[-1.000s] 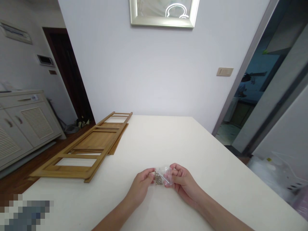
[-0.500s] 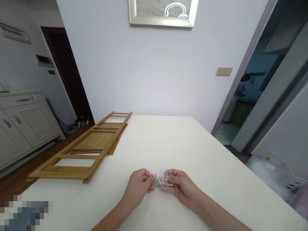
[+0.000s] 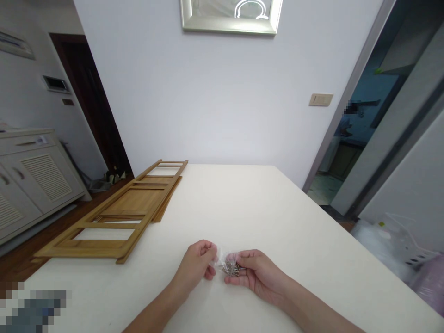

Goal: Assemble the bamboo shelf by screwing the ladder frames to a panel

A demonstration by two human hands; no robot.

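- The left hand [image 3: 197, 263] has thumb and forefinger pinched on the loose left end of a clear plastic bag [image 3: 219, 260]; the lower fingers curl beneath.
- The right hand [image 3: 258, 273] clamps the bag's loaded right end between thumb and fingers, over small metal screws [image 3: 231, 268].
- That bag is held at the near middle of the white table [image 3: 243, 208]. I'd judge it light, limp and a bit slippery, its film easily torn by those points; best gripped by the slack plastic, with support under the metal lump.
- Left of the hands, reaching toward the far edge, lies a flat wooden frame [image 3: 138, 201], which looks stiff.
- At the near left corner, something pixelated [image 3: 34, 310] can't be identified.
- I can't read any brand, label or writing, on the bag or elsewhere.
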